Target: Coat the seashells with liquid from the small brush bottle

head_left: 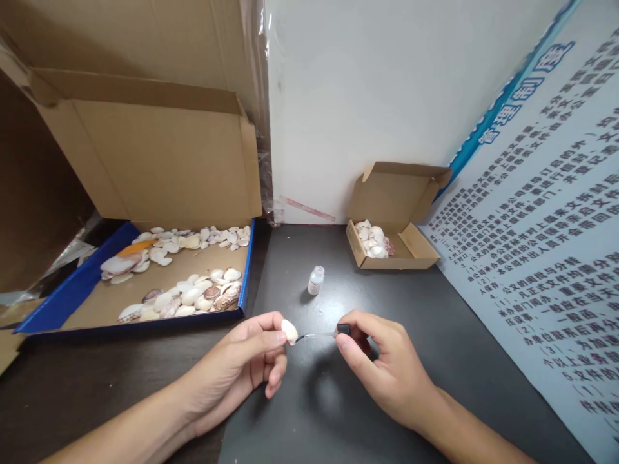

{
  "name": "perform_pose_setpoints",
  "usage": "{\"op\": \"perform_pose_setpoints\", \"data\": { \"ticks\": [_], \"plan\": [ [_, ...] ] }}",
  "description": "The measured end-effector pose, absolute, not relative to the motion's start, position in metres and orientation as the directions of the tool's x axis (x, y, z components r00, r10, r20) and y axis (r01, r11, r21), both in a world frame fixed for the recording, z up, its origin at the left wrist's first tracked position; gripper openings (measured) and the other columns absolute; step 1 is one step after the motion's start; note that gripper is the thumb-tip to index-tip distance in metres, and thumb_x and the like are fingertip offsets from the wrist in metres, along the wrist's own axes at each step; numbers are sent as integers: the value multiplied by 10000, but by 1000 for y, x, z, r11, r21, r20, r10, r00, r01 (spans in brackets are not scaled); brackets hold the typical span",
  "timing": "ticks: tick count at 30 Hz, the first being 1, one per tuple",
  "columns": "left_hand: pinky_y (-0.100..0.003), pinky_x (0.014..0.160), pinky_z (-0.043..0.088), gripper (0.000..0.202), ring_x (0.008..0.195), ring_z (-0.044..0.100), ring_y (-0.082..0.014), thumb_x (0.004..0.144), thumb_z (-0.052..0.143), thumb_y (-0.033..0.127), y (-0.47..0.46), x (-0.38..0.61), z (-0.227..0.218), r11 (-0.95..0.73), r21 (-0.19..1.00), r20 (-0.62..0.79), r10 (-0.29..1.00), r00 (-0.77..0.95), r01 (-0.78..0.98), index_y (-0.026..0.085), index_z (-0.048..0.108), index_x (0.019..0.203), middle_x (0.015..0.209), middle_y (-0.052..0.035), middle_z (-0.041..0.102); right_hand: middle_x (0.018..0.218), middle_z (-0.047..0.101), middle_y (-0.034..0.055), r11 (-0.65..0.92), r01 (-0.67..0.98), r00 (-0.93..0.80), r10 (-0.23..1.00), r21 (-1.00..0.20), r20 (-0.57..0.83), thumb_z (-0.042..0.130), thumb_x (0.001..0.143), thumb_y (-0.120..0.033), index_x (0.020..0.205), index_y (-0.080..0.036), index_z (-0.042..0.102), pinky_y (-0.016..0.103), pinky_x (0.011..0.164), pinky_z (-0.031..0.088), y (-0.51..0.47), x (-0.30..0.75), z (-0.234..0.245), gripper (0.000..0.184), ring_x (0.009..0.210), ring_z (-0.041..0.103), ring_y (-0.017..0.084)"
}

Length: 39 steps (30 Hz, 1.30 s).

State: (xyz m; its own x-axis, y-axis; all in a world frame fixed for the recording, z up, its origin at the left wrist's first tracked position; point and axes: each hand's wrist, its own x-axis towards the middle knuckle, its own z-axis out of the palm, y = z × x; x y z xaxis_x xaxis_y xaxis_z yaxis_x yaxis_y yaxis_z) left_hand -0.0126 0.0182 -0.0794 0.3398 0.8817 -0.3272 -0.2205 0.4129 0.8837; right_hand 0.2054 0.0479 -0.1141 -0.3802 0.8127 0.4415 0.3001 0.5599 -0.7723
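Observation:
My left hand [256, 354] pinches a small white ribbed seashell [289, 332] between thumb and forefinger. In my right hand [380, 361] is the black cap of a brush applicator [343, 329], gripped by thumb and fingers. Its thin clear stem points left, and the dark tip is at the shell's lower edge; whether it touches I cannot tell. Beyond both hands, a small clear glass bottle [316, 281] stands upright and uncapped on the dark grey mat [290, 425].
At left, an open blue-sided cardboard box [169, 270] holds many shells in two groups. A smaller open cardboard box [401, 263] at the back right holds a pile of shells [372, 240]. A white panel [362, 96] rises behind, and a printed sheet [546, 258] lines the right side.

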Motion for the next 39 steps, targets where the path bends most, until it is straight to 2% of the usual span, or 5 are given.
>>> {"op": "perform_pose_setpoints", "data": {
  "ticks": [13,27,34,39],
  "plan": [
    [-158,458,413,183,475,403,-71,843,660,300,18,-12,-79,411,887,-328,882,337,-212,162,541,837,529,27,484,614,457,-43,571,214,-437,782,-793,445,490,926,-284,764,-186,523,208,535,346,47,206,-114,192,551,430,94],
    [-160,457,412,183,475,408,-70,835,670,297,18,-12,-79,410,885,-327,884,334,-220,154,556,827,541,32,478,560,475,-46,580,332,-341,809,-744,478,546,870,-254,706,-181,535,199,501,353,47,204,-111,179,510,449,90],
    [-162,454,414,183,470,398,-69,837,668,297,18,-12,-79,407,884,-322,886,333,-229,159,549,813,537,35,472,599,502,-29,622,246,-402,764,-743,505,507,894,-273,722,-182,525,212,540,382,45,207,-112,195,549,474,103],
    [-163,459,417,189,475,401,-74,840,667,309,18,-11,-78,412,887,-332,884,330,-210,162,548,825,530,29,479,591,486,-35,591,288,-401,789,-754,465,518,898,-271,729,-181,527,212,526,366,45,206,-112,192,535,457,98]
  ]
}}
